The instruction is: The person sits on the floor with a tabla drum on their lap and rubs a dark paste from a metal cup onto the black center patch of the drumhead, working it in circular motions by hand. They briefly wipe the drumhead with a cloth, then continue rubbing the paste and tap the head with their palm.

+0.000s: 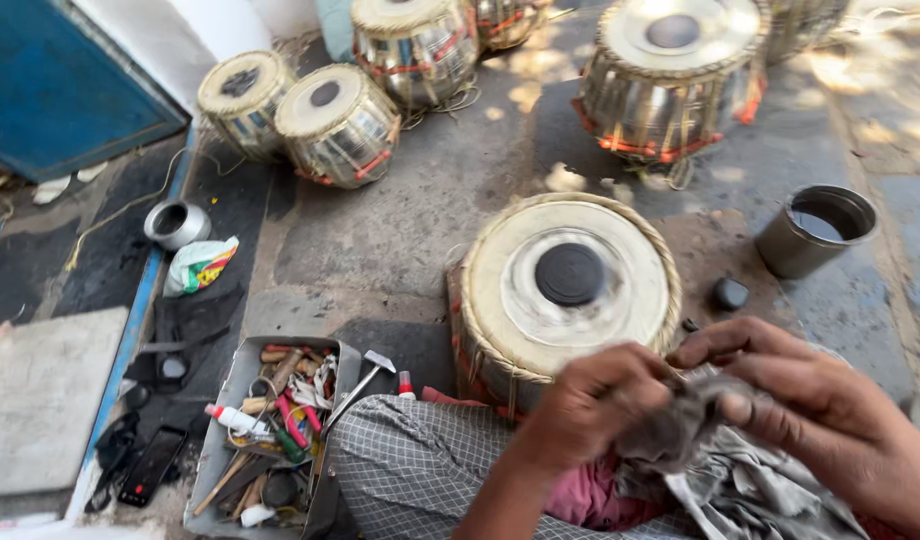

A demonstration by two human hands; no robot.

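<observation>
A round drum (565, 290) with a pale skin head and a black centre patch stands on the ground right in front of me. My left hand (590, 405) and my right hand (820, 405) are both closed on a dirty grey rag (710, 455) held over my lap, just below the drum's near rim. The rag is bunched between the fingers of both hands. A small black stone (730, 293) lies to the right of the drum.
Several shiny metal drums (335, 125) stand at the back. A metal cup (815, 228) holding dark liquid sits at right. A metal tray (270, 430) full of tools lies at lower left, beside a phone (152, 465), a small pot (176, 222) and a blue door (60, 80).
</observation>
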